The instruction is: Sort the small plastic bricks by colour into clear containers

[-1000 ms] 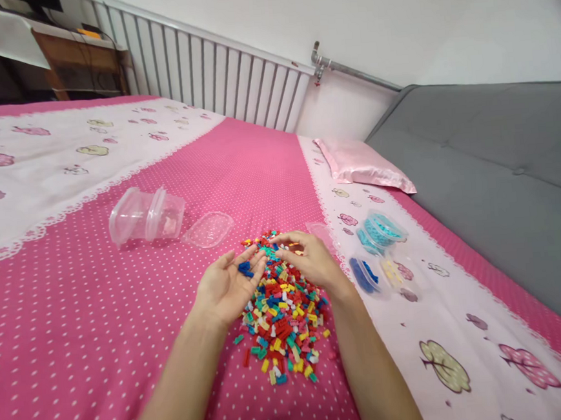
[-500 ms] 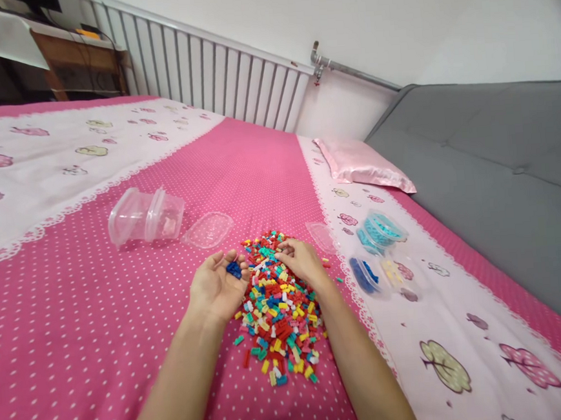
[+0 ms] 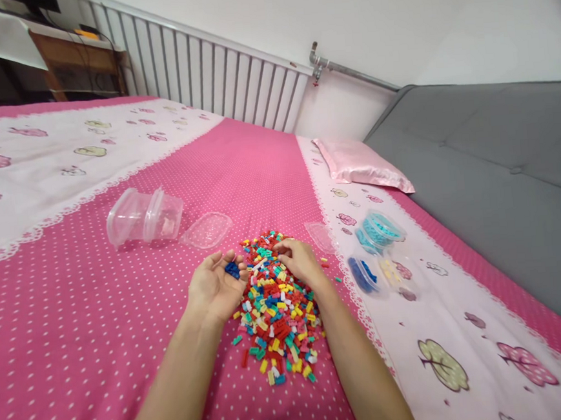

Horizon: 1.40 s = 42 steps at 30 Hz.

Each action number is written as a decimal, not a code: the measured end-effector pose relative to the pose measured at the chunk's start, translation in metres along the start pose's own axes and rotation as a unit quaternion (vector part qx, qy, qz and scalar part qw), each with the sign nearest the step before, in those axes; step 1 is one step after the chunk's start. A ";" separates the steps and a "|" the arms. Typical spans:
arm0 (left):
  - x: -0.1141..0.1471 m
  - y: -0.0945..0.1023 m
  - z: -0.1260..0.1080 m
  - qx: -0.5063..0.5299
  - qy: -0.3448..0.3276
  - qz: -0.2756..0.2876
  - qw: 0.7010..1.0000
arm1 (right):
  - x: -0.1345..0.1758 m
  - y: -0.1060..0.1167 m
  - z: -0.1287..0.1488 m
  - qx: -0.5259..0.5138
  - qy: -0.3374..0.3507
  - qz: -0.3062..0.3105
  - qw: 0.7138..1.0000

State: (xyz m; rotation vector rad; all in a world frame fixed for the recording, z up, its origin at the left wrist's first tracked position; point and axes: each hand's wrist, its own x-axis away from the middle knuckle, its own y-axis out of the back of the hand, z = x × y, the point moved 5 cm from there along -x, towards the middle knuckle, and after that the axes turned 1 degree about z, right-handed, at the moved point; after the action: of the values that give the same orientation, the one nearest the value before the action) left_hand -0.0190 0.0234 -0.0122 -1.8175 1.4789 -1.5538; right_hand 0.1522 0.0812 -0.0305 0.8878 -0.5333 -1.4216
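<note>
A heap of small toy building bricks (image 3: 279, 313) in red, yellow, green, white and blue lies on the pink bedspread. At its left edge my left hand (image 3: 215, 287) is turned palm up and cupped. Several dark blue building bricks (image 3: 233, 269) rest in its fingers. My right hand (image 3: 300, 259) reaches over the upper right of the heap, palm down. Its thumb and fingers are bent together at the bricks; what they hold, if anything, is too small to make out.
On the right stand clear tubs of turquoise bricks (image 3: 379, 231), dark blue bricks (image 3: 363, 274) and pale yellow bricks (image 3: 393, 271). Clear stacked tubs (image 3: 145, 215) lie on their side at left. Clear lids (image 3: 208, 230) lie beyond the heap. A pillow (image 3: 362, 165) sits farther back.
My right hand has shifted very slightly at the top of the heap. My left hand stays cupped around the blue bricks, and the view has moved a little.
</note>
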 end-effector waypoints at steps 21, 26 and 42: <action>0.005 -0.010 0.016 0.006 0.072 0.042 0.997 | 0.017 0.045 0.057 -0.201 0.079 -0.059 0.975; 0.005 -0.005 0.008 0.018 0.029 -0.011 0.999 | 0.002 0.029 0.013 -0.010 0.009 -0.084 0.996; -0.003 -0.001 0.001 -0.015 0.005 0.002 1.000 | -0.009 -0.007 -0.010 0.104 0.009 0.030 0.994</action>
State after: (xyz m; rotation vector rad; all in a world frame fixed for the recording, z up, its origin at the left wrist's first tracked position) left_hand -0.0169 0.0262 -0.0138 -1.8250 1.5172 -1.5503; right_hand 0.1546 0.0926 -0.0407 1.0406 -0.6966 -1.3189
